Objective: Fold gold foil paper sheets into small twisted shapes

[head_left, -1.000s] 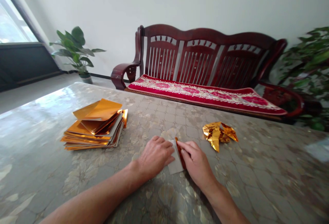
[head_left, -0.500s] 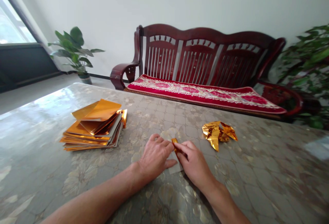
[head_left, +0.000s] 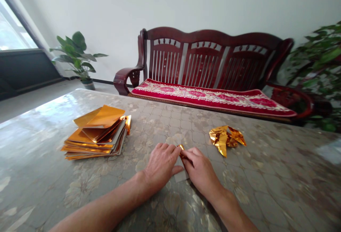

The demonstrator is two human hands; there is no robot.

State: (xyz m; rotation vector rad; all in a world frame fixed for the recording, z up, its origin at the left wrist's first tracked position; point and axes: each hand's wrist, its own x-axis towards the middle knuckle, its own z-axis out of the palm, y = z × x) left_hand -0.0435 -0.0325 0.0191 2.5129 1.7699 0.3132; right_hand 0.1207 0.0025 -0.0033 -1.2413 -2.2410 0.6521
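Observation:
A small sheet of gold foil paper [head_left: 181, 176] lies on the table between my hands, its pale grey back facing up and a narrow gold fold along one side. My left hand [head_left: 164, 161] is over its left part, fingers bent toward the fold and thumb resting on the pale back, holding it. My right hand [head_left: 198, 166] is closed on the fold, with thumb and forefinger at its far end. Much of the sheet is hidden under both hands. To the right lies folded, crumpled-looking gold foil paper [head_left: 223, 141].
A loose stack of gold foil sheets [head_left: 90, 145] stands at the left of the patterned table [head_left: 128, 207]. Behind the table is a dark red wooden bench [head_left: 202, 61] with a red floral cushion [head_left: 197, 94]. Potted plants [head_left: 76, 56] stand at both sides. Something pale and translucent [head_left: 331, 152] lies at the right edge.
My right fingers have shifted slightly along the gold fold, and less gold shows between my hands. My left hand stays on the sheet. The view has tilted slightly.

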